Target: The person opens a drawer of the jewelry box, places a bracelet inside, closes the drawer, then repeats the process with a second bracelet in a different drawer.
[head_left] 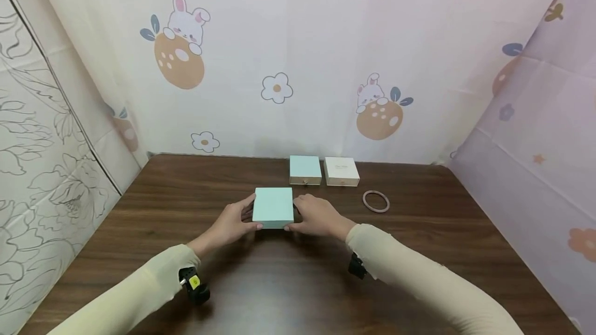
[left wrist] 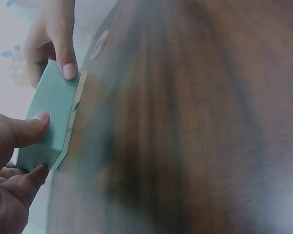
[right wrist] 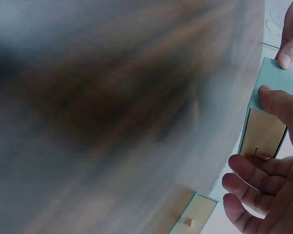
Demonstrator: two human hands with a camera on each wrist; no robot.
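Observation:
A mint-green drawer box [head_left: 273, 204] is between my two hands over the middle of the table. My left hand [head_left: 231, 221] grips its left end, thumb on the near side. At the opposite end my right hand [head_left: 321, 215] holds it, thumb also on the near side. The right wrist view shows the box's beige drawer front [right wrist: 263, 131] with a small pull tab, close to the right fingers [right wrist: 251, 183]. In the left wrist view the left thumb [left wrist: 31, 130] presses the green side. Whether the box touches the table I cannot tell.
Behind, near the curtain, stand another mint-green drawer box [head_left: 304, 168] and a white drawer box [head_left: 342, 169], side by side. A pinkish ring [head_left: 376, 201] lies to their right on the dark wooden table [head_left: 419, 231]. Printed curtains [head_left: 279, 40] enclose the table.

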